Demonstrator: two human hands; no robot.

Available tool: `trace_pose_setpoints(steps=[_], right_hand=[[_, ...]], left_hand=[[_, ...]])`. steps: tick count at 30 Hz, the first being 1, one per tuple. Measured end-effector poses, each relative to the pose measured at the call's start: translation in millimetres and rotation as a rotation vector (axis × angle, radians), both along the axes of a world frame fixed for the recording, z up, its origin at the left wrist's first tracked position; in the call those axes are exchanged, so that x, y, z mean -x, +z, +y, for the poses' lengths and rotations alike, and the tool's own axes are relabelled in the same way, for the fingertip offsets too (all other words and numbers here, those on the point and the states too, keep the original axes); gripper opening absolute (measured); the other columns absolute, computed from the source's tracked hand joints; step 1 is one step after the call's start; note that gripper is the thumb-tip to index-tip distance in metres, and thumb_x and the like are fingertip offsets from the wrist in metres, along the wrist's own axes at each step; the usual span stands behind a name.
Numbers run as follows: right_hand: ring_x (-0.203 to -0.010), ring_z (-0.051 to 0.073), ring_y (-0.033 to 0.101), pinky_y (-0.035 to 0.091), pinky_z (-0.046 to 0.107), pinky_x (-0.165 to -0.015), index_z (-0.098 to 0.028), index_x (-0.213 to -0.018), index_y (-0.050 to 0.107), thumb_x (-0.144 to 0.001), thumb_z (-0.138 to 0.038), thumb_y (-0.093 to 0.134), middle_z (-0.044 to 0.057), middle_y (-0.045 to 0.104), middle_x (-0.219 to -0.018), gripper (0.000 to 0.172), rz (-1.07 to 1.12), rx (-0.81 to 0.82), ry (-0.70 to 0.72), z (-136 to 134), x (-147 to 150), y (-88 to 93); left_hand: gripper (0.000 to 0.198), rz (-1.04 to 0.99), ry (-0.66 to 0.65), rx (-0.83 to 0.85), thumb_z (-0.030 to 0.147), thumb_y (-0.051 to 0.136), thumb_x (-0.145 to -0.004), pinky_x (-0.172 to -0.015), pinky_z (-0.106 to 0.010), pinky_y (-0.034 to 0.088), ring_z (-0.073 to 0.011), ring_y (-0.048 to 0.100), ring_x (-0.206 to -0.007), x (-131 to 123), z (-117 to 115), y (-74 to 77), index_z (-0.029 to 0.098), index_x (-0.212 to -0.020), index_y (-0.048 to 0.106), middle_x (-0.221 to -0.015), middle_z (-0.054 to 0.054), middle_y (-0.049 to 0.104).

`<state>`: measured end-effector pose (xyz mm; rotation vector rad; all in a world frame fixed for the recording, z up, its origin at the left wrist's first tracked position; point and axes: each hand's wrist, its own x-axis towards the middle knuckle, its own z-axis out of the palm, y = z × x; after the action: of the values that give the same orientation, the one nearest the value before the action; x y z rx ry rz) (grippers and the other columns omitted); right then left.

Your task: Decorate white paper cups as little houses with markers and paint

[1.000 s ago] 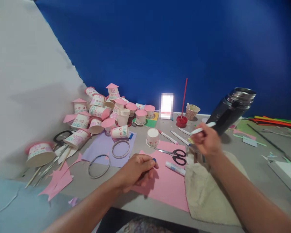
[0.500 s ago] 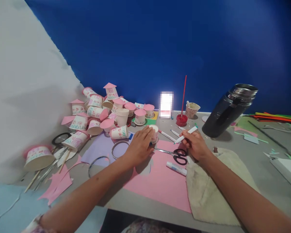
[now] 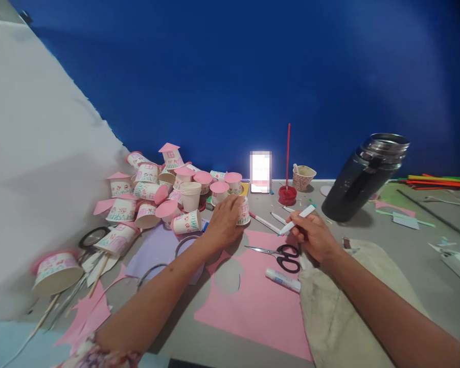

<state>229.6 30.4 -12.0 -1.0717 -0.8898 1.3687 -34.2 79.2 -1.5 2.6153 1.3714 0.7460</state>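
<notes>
My left hand is closed around a small paper cup with drawings on its side; the palm and fingers hide most of it. Between the fingers of my right hand is a white marker, its green tip pointing down and left. Scissors with black handles lie on a pink paper sheet, just left of the right hand. A glue stick rests below them. Behind the hands lies another marker, white with a red end.
Several decorated paper cups with pink cone roofs are heaped at the left, beside stacked plain cups. A dark flask stands tilted-looking at right. A lit phone, a red pot and a beige cloth are nearby.
The cup in my left hand has turned, so more of its drawn side shows. The left hand sits farther from the scissors. My right hand keeps the marker; the view has shifted slightly.
</notes>
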Motion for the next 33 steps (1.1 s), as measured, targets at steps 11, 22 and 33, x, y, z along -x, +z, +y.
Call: trace_pose_setpoints(steps=[11,22,33], right_hand=[[-0.051,0.011,0.051,0.037,0.021,-0.04,-0.02,-0.098,0.079,-0.075,-0.069,0.084,0.003,0.073,-0.071,0.054,-0.165,-0.185,-0.12,-0.6,0.8,5.2],[-0.055,0.015,0.056,0.053,0.031,-0.057,-0.024,-0.091,0.076,-0.087,-0.069,0.07,0.002,0.075,-0.072,0.046,-0.483,-0.41,-0.31,23.4,11.1,-2.1],[-0.06,0.014,0.061,0.053,0.029,-0.061,-0.023,-0.105,0.075,-0.101,-0.059,0.058,0.002,0.073,-0.076,0.041,-0.619,-0.828,-0.253,72.8,40.5,70.7]], left_hand=[[0.084,-0.738,-0.198,0.406,0.024,0.081,-0.075,-0.124,-0.056,0.041,-0.0379,0.042,-0.152,19.0,-42.9,42.6,0.031,-0.152,0.049,-0.16,-0.013,0.043],[0.074,-0.976,-0.173,0.619,0.029,0.084,-0.071,-0.114,-0.054,0.048,-0.0342,0.059,-0.135,15.5,-55.2,22.2,0.024,-0.139,0.053,-0.148,-0.015,0.055],[0.082,-0.574,-0.108,0.303,0.026,0.082,-0.074,-0.109,-0.055,0.054,-0.0339,0.053,-0.136,16.5,-63.2,37.8,0.027,-0.148,0.048,-0.144,-0.013,0.049]])
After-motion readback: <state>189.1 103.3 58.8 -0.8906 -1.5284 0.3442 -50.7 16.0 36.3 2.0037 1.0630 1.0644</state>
